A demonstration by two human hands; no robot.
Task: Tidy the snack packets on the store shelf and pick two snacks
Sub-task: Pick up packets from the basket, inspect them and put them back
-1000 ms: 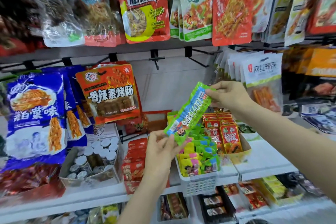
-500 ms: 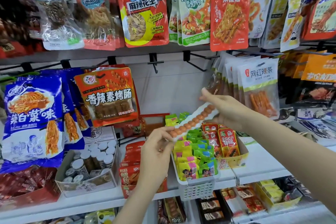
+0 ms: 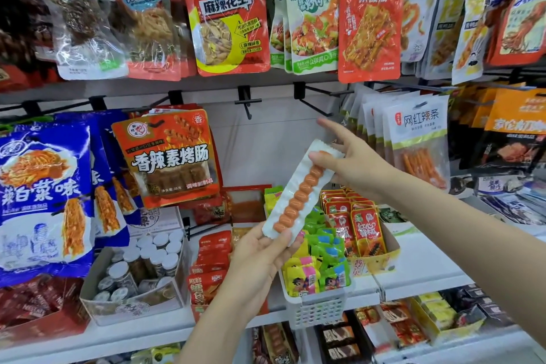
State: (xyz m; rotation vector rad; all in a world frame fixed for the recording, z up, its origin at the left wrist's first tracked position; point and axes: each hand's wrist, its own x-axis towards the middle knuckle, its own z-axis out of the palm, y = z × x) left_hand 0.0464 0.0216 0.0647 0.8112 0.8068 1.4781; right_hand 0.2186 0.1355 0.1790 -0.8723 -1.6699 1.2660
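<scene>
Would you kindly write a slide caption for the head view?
Both hands, left hand and right hand, hold a clear sausage packet above the white basket.

Long white snack packet [image 3: 298, 192] — clear side showing a knobbly orange, perhaps sausage-like stick — tilted, mid-air.

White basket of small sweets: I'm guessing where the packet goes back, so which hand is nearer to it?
Left. The left hand hovers right beside the white basket; the right hand is up above it.
</scene>
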